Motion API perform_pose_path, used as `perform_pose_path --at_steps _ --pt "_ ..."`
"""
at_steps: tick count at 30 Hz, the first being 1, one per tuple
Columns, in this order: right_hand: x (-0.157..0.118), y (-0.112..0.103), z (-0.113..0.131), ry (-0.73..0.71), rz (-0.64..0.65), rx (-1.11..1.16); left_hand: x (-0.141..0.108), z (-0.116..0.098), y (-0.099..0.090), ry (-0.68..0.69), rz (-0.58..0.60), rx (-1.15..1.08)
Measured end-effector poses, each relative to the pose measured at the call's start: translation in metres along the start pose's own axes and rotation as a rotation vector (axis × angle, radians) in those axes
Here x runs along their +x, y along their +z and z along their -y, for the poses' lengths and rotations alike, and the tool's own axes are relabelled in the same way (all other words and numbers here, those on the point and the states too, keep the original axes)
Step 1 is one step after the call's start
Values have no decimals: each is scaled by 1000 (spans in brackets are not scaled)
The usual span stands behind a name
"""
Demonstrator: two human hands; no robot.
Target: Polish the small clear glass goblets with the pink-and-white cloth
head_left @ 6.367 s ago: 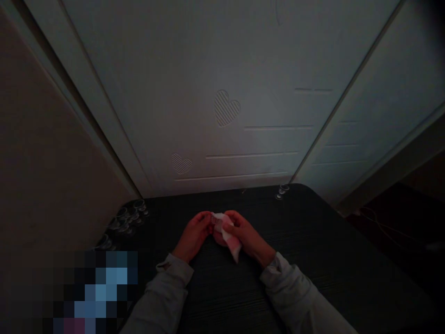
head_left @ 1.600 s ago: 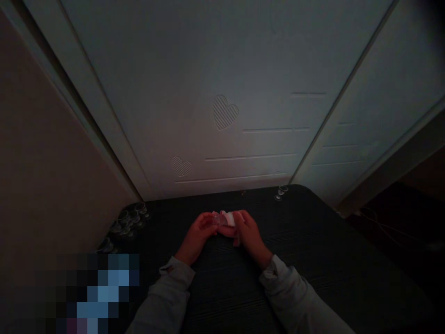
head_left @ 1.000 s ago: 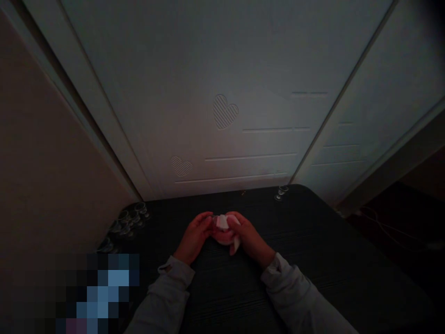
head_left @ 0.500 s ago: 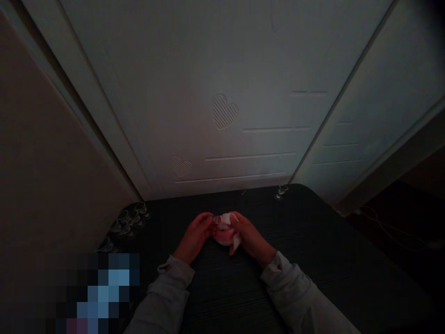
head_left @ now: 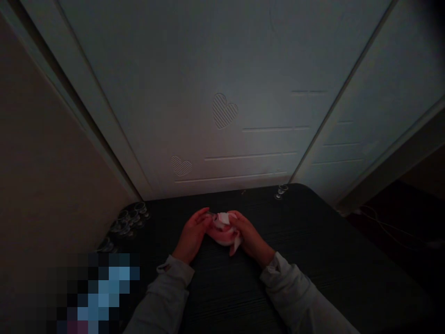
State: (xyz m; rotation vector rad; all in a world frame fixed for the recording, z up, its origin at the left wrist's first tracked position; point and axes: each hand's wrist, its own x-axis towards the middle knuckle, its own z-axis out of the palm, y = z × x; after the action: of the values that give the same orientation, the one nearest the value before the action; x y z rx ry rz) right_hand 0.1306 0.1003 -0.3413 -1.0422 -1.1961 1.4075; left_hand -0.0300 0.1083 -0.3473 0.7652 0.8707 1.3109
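Observation:
Over the dark table (head_left: 222, 297), a small clear glass (head_left: 212, 216) is held by my left hand (head_left: 193, 232), its shape partly hidden by the fingers. My right hand (head_left: 246, 232) grips a pink and white cloth (head_left: 224, 234) at its right side. The cloth bunches against the glass and hangs below it between both hands. One pointed corner of the cloth dangles near my right wrist. The scene is dim, so finer details of the glass are unclear.
Several small stemmed glasses (head_left: 125, 220) stand at the table's left edge. A single glass (head_left: 281, 191) is at the back right. Behind the table rises a white panel (head_left: 194, 93) with heart patterns. A pale cable (head_left: 385, 227) lies beyond the table's right side.
My left hand has shifted slightly left and its fingers are turned differently around the glass. The cloth now spreads further left toward those fingers. My right hand has hardly moved.

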Motion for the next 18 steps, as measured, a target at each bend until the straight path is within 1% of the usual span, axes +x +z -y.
perform_pose_path --at_steps 6,13,18 --pt "5 -3 -6 -43 -60 -39 0 1 0 -12 4 50" --pt "8 -4 -10 -121 -100 -251 2 3 1 23 -67 137" --pt "5 -3 -10 -195 -78 -398 3 2 1 65 -90 200"
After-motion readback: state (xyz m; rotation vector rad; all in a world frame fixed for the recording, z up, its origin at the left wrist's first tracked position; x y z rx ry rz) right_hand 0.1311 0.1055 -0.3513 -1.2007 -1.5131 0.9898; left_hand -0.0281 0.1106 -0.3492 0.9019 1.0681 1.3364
